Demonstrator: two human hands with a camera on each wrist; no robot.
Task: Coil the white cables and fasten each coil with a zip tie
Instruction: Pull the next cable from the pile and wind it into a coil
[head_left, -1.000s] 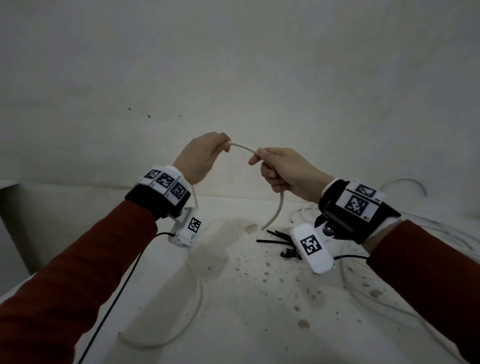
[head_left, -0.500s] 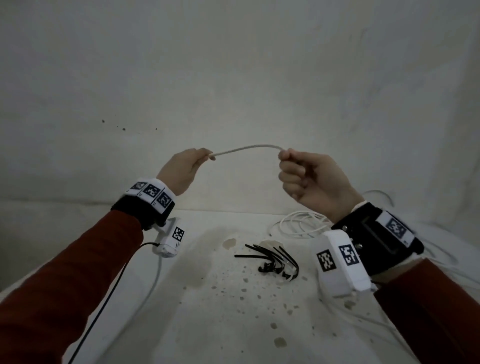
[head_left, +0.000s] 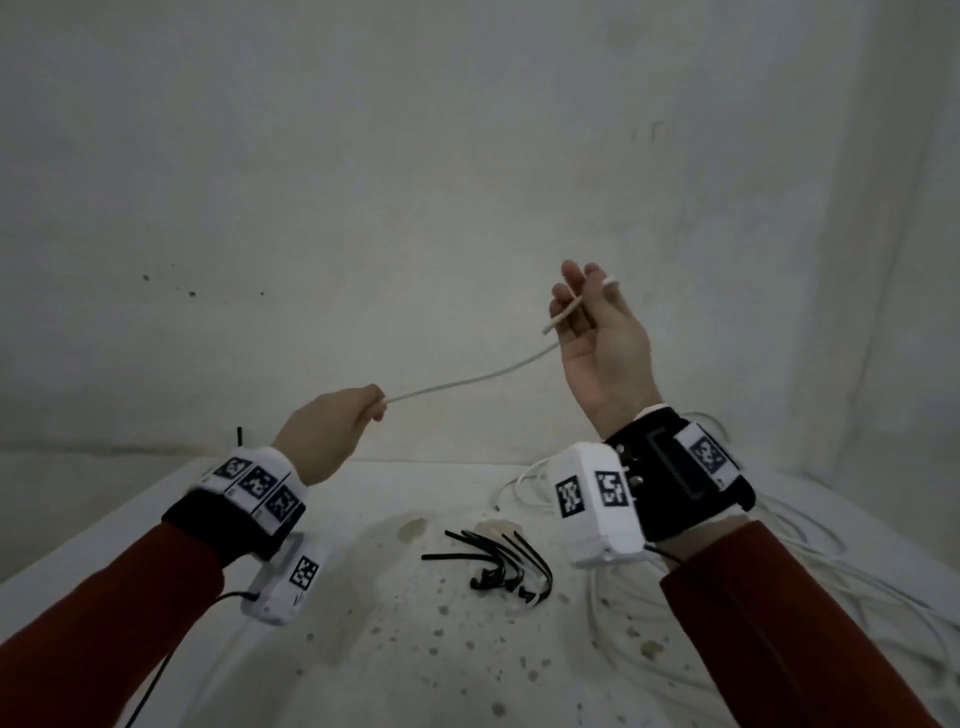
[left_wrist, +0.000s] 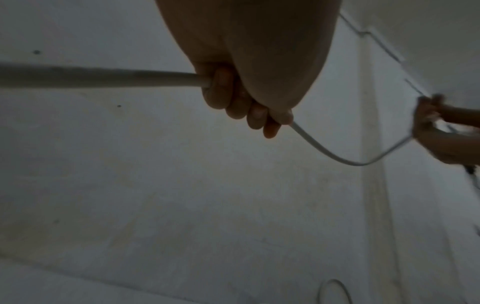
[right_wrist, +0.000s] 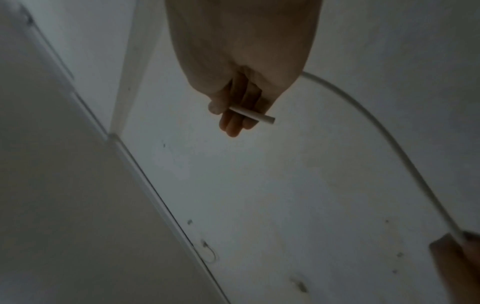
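A white cable (head_left: 467, 382) stretches in the air between both hands. My left hand (head_left: 376, 408) grips it in a fist, low and left of centre; in the left wrist view the cable (left_wrist: 103, 76) enters that fist (left_wrist: 259, 117) from the left and leaves toward the right hand. My right hand (head_left: 576, 306) is raised higher, palm toward me. Its thumb pins the cable's cut end (right_wrist: 252, 114) across the fingers (right_wrist: 233, 127), and the cable (right_wrist: 389, 139) passes behind the hand. Several black zip ties (head_left: 498, 566) lie on the table below.
More loose white cable (head_left: 519, 488) lies in loops at the table's back and along its right side (head_left: 841, 577). The white table (head_left: 363, 649) is stained and speckled. A plain wall stands close behind. A black wire (head_left: 150, 691) hangs from my left wrist camera.
My right hand has risen and moved right, turning its palm toward me, with the cable end across its fingers. The left hand sank slightly. The span between them has grown longer and straighter.
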